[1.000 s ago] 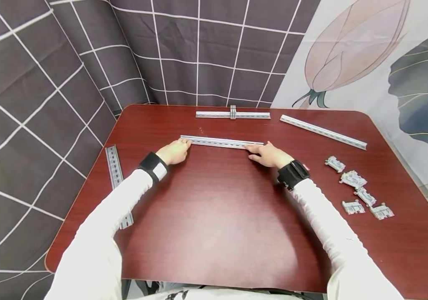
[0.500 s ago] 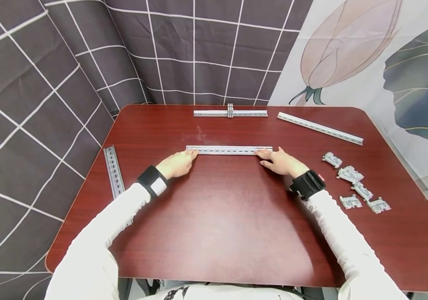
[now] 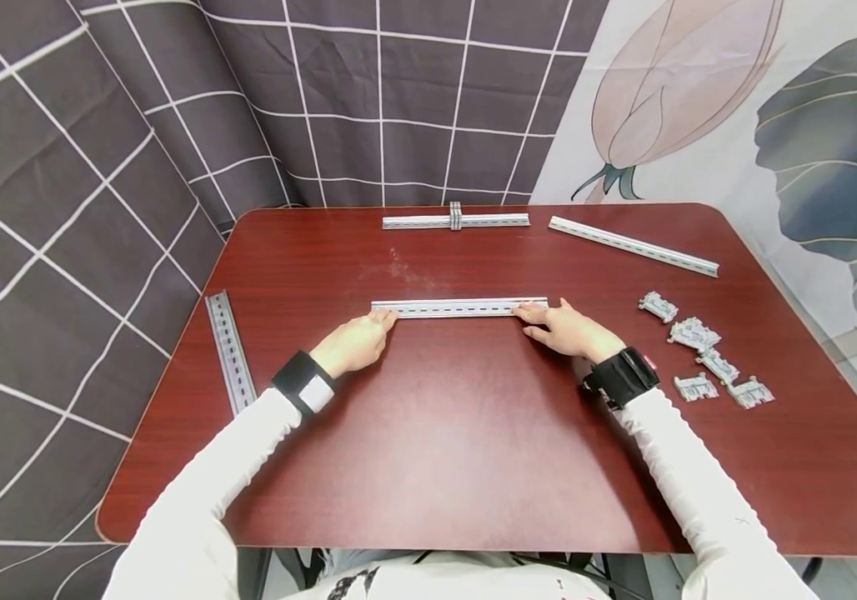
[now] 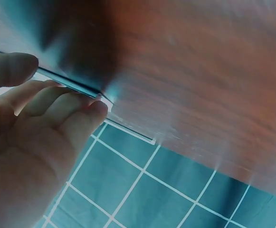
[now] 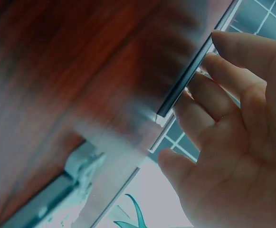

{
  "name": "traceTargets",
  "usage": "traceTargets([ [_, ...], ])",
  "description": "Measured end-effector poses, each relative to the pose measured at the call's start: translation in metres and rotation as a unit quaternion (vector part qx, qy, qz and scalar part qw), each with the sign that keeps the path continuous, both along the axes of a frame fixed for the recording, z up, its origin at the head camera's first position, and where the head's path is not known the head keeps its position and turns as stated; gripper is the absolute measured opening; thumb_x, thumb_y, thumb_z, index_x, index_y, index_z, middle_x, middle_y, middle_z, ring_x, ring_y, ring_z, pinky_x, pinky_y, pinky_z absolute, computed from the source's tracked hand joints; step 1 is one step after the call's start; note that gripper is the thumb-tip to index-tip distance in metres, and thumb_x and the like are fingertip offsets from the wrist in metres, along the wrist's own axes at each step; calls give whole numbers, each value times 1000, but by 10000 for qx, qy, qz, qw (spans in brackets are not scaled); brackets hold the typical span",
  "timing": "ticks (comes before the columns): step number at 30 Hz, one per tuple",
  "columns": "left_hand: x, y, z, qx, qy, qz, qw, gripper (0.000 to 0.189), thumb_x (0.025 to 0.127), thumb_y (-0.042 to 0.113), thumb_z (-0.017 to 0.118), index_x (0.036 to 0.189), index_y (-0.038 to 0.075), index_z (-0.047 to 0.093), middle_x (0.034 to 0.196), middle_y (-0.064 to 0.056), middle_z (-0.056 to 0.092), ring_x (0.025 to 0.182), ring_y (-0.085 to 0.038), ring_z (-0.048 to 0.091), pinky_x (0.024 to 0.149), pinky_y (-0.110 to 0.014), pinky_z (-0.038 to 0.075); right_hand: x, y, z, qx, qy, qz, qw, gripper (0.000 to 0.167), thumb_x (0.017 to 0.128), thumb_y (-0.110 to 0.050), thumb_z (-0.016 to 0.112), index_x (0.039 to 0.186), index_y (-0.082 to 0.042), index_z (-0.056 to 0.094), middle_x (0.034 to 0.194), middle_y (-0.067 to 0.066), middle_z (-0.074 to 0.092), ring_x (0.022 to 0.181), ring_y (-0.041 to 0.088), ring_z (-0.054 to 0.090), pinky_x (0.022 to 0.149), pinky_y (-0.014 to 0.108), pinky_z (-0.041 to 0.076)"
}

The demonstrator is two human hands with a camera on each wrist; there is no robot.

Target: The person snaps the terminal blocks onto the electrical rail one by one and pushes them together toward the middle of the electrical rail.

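A slotted metal DIN rail (image 3: 454, 309) lies crosswise on the table in front of me. The fingers of my left hand (image 3: 353, 344) rest on its left end. In the left wrist view the fingertips bend over the rail's edge, with the thumb beside them. My right hand (image 3: 567, 327) lies at the other end, fingers stretched onto the rail and its thumb spread apart on the near side. The right wrist view shows the fingers along the dark edge of the rail (image 5: 183, 80). Neither hand's fingers are wrapped around the rail.
Behind lies another rail (image 3: 488, 220) with grey terminal blocks (image 3: 455, 217) clipped on. One rail (image 3: 634, 246) slants at the back right and another (image 3: 231, 350) lies along the left edge, partly hidden by my sleeve. Several loose terminal blocks (image 3: 694, 334) lie at right.
The rail under my hands has moved toward me and turned from a slight slant to nearly level. Both hands have moved with it, and the head view has shifted a little.
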State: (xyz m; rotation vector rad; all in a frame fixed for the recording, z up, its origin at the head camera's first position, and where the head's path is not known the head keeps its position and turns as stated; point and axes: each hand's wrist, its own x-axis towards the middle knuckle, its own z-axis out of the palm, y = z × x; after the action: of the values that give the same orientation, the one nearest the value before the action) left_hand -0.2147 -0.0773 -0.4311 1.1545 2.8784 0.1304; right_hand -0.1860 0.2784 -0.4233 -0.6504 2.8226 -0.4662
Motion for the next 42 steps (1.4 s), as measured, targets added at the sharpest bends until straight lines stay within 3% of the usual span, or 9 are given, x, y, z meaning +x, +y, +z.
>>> traceTargets([
  [4, 2, 3, -2, 161, 183, 75, 9997, 38, 93, 5, 54, 129, -3, 54, 127, -22, 61, 111, -34, 64, 90, -43, 53, -3, 2, 6, -46, -125, 28, 9999, 43, 98, -14, 52, 140, -3, 50, 143, 22, 49, 133, 39, 46, 110, 70, 17],
  [9, 1, 7, -1, 218, 272, 178, 9992, 27, 94, 4, 50, 118, -1, 60, 110, -19, 66, 93, -35, 69, 78, -46, 56, -6, 23, 27, -300, -175, -481, 9982, 50, 97, -25, 57, 143, -8, 48, 140, 18, 52, 130, 39, 48, 108, 58, 34],
  [12, 4, 10, 3, 166, 185, 251, 9994, 25, 94, 5, 50, 115, -1, 62, 105, -18, 68, 92, -34, 70, 76, -46, 56, 5, 43, 45, -234, -170, -1029, 9943, 48, 93, -24, 63, 135, -3, 55, 133, 21, 58, 127, 43, 49, 103, 58, 38],
  [16, 3, 12, 4, 133, 27, 373, 9992, 22, 94, 7, 50, 110, 0, 64, 99, -18, 70, 90, -34, 70, 76, -47, 56, 26, 67, 55, 316, -505, -1523, 9865, 42, 84, -23, 71, 113, 7, 65, 112, 27, 67, 105, 45, 61, 88, 57, 47],
  [20, 0, 12, 7, 106, -77, 482, 9988, 21, 95, 8, 51, 109, 1, 65, 97, -18, 71, 91, -33, 70, 78, -48, 56, 43, 77, 51, 536, -782, -1667, 9814, 46, 77, -26, 78, 100, 11, 65, 95, 26, 69, 88, 40, 64, 78, 52, 50],
  [26, -2, 15, 11, -22, -376, 637, 9973, 20, 95, 14, 53, 108, 3, 64, 100, -18, 71, 94, -35, 69, 78, -51, 55, 55, 74, 35, 577, -714, -2061, 9742, 46, 71, -32, 82, 90, 5, 63, 84, 16, 67, 79, 32, 62, 70, 46, 49],
  [31, -1, 11, 12, -43, -344, 831, 9959, 19, 96, 19, 54, 102, 3, 63, 96, -18, 69, 90, -35, 69, 73, -50, 55, 51, 66, 27, 613, -743, -2264, 9693, 45, 70, -32, 84, 85, 2, 58, 80, 16, 61, 74, 30, 56, 66, 44, 46],
  [38, 3, 5, 11, -152, -552, 1107, 9922, 30, 97, 23, 53, 110, -2, 62, 108, -20, 66, 100, -35, 67, 84, -50, 54, 46, 60, 27, 669, -1134, -2017, 9706, 31, 77, -33, 78, 66, -8, 63, 64, 3, 57, 68, 23, 52, 61, 36, 43],
  [42, 2, 7, 12, -133, -673, 1057, 9920, 32, 97, 22, 52, 112, -4, 62, 110, -21, 65, 102, -35, 66, 87, -49, 53, 44, 56, 29, 515, -1005, -1860, 9760, 31, 81, -30, 75, 62, -11, 60, 59, -2, 52, 64, 19, 47, 57, 30, 36],
])
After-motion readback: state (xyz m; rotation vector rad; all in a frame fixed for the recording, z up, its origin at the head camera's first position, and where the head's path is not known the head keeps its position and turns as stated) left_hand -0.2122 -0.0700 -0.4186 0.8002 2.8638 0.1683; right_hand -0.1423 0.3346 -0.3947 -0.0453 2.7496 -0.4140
